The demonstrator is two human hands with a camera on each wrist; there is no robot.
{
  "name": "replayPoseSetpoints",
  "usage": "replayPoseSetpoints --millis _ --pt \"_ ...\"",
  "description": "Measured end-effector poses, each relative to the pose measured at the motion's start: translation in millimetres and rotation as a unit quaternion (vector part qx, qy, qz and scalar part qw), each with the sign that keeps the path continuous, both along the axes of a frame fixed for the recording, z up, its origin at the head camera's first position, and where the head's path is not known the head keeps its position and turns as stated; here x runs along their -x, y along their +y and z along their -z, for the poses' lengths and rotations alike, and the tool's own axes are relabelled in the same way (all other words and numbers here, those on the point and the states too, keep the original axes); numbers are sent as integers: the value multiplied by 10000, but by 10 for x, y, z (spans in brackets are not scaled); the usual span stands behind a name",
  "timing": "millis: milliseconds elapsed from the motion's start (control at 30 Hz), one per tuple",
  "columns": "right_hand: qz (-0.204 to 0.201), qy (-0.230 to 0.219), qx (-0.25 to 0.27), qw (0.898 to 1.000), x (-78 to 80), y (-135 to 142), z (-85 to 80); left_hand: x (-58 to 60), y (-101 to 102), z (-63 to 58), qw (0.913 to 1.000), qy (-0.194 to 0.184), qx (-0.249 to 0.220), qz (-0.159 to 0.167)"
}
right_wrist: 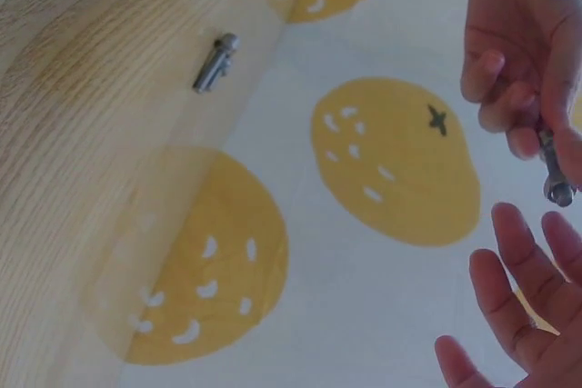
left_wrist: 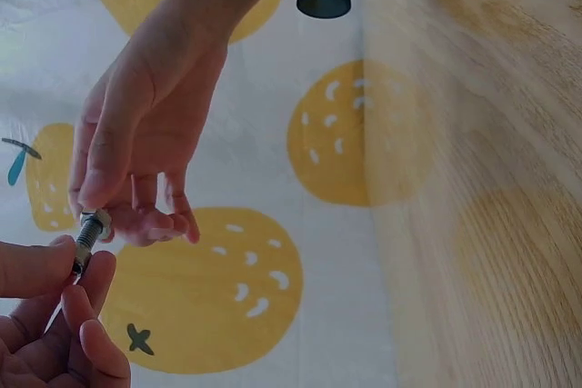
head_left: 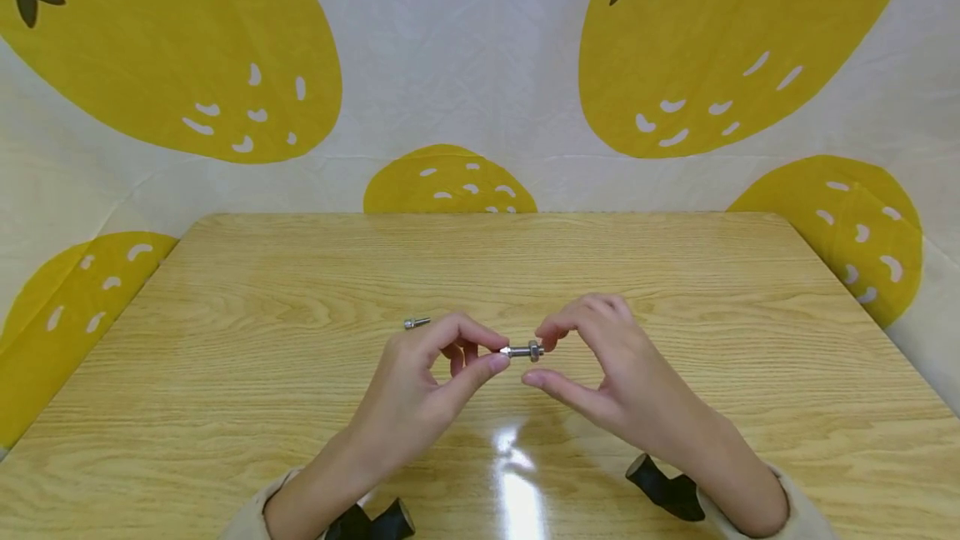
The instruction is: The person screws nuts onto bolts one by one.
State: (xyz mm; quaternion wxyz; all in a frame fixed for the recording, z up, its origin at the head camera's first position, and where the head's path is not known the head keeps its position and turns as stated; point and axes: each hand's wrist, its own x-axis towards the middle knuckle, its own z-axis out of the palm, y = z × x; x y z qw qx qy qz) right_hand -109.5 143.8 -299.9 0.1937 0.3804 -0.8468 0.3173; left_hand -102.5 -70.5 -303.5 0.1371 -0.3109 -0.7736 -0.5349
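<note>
My left hand (head_left: 423, 377) pinches one end of a silver bolt (head_left: 519, 352) between thumb and index finger, above the middle of the table. A hex nut (head_left: 534, 350) sits on the bolt's threads near its right end. Beside that end is my right hand (head_left: 611, 361), its thumb and index finger spread apart, with the index fingertip right at the bolt's tip. In the left wrist view the threaded bolt (left_wrist: 85, 247) shows between the two hands. The gripped end is hidden by the left fingers.
Another small silver bolt (head_left: 417, 323) lies on the wooden table (head_left: 300, 273), just beyond the left hand. Black wrist mounts (head_left: 663, 487) are at both forearms. A white cloth (head_left: 465, 48) with yellow fruit prints hangs behind the table.
</note>
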Motion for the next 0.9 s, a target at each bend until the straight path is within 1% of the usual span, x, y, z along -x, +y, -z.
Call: replayPoseSetpoints --millis 100,233,367,567,667,900 --pt "-238 265 146 9993 7 -18 -12 -3 -5 -8 10000 -25 -14 11" --pt "-558 693 359 9954 23 -47 -14 -2 -7 -8 10000 -6 -48 63" --pt "-635 908 438 9929 26 -60 -16 -4 -5 -5 9999 28 -75 123" --pt "-676 956 503 9919 31 -60 -6 -10 -8 -10 9999 45 -58 151" --pt "-640 923 451 9926 35 -57 16 -15 -8 -15 9998 58 -70 179" --pt "-460 669 225 9964 45 -62 68 -22 5 -8 9998 53 -44 189"
